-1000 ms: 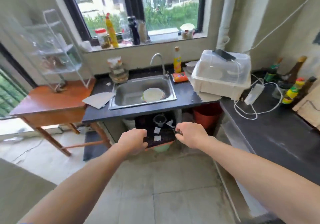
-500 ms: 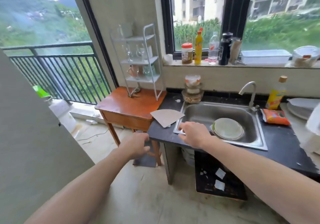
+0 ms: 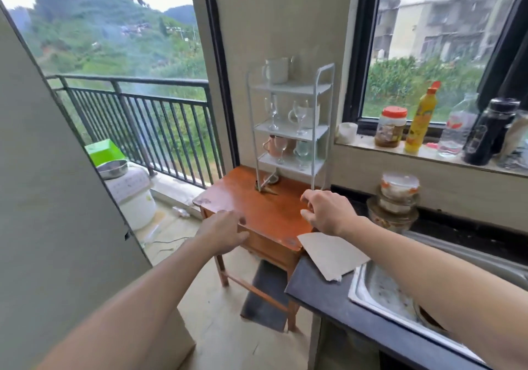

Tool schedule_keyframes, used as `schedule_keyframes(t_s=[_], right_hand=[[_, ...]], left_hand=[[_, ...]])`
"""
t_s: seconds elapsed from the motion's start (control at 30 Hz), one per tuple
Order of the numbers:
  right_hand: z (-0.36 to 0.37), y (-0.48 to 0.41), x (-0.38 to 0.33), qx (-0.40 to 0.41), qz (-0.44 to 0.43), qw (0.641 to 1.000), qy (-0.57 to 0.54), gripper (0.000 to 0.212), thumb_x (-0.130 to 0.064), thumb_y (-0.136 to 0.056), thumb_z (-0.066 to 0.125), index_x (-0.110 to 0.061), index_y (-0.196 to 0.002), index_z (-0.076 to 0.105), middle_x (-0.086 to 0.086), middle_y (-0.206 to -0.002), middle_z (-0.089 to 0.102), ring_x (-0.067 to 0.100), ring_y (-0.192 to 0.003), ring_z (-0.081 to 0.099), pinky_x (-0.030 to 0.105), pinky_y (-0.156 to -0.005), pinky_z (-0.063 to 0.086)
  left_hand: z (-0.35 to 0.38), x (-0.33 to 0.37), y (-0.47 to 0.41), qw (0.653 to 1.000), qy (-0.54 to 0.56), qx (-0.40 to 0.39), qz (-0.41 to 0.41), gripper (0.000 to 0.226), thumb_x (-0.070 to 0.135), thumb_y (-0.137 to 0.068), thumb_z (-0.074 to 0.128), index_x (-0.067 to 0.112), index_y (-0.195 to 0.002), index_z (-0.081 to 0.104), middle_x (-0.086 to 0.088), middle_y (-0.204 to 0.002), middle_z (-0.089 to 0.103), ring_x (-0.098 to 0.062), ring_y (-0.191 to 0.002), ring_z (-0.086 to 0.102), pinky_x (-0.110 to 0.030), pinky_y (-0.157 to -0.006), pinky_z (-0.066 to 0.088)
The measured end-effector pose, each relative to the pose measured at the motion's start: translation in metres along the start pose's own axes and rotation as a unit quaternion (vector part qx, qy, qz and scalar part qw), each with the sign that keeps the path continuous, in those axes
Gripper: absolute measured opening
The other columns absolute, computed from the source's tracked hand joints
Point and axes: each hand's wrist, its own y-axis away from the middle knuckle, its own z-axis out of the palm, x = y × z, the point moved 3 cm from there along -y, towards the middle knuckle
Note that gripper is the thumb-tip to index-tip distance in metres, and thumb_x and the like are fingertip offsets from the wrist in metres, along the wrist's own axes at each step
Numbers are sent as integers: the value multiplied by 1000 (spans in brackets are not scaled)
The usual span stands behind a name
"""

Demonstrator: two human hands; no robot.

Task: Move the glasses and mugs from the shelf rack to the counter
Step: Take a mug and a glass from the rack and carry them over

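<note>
A white three-tier shelf rack (image 3: 315, 103) stands on an orange wooden table (image 3: 257, 209). A white mug (image 3: 275, 70) sits on its top tier. Stemmed glasses (image 3: 300, 115) stand on the middle tier. A pinkish mug (image 3: 273, 146) and more glasses (image 3: 303, 152) are on the bottom tier. The dark counter (image 3: 328, 295) lies to the right, by the sink. My left hand (image 3: 221, 231) hovers over the table's front edge, fingers loosely spread, empty. My right hand (image 3: 325, 211) is raised over the table's right side, below the rack, fingers apart, empty.
A grey paper sheet (image 3: 333, 254) lies on the counter's left end beside the steel sink (image 3: 380, 289). Stacked lidded bowls (image 3: 395, 201) stand behind the sink. Jars and bottles (image 3: 420, 118) line the windowsill. A balcony railing (image 3: 137, 112) and a white tub (image 3: 131, 195) are at left.
My view has swung left and moved closer to the table and rack. Both hands have risen from the counter's front edge to above the orange table.
</note>
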Motion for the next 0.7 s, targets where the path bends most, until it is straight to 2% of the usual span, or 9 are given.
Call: schedule_keyframes(t_s=[0.27, 0.43, 0.53, 0.7], right_hand=[[6, -131, -16, 46, 69, 996, -28, 37, -36, -91, 56, -19, -124, 58, 1, -106, 69, 26, -96, 64, 37, -82, 50], [-18, -201, -17, 109, 90, 988, -57, 31, -32, -89, 58, -19, -118, 61, -3, -96, 69, 22, -89, 63, 34, -75, 47], [-35, -245, -12, 163, 104, 978, -80, 28, -29, -89, 61, -18, -115, 63, -3, -91, 69, 18, -80, 58, 30, -70, 41], [-68, -328, 5, 244, 129, 952, -135, 26, -25, -89, 63, -16, -114, 65, -7, -84, 60, 16, -79, 56, 27, -71, 41]], left_hand=[[-47, -69, -135, 998, 36, -6, 53, 35, 40, -84, 60, 23, -115, 62, -3, -111, 66, -21, -97, 60, -33, -77, 51], [-80, -80, -210, 990, 119, 12, 77, 24, 36, -84, 63, 19, -100, 66, 0, -88, 66, -20, -80, 62, -34, -70, 54], [-96, -78, -250, 981, 164, 44, 89, 16, 28, -82, 64, 14, -89, 68, 1, -77, 65, -23, -77, 63, -38, -69, 54], [-128, -71, -332, 960, 250, 84, 89, 17, 25, -82, 69, 14, -95, 70, -2, -84, 68, -19, -79, 63, -28, -67, 49]])
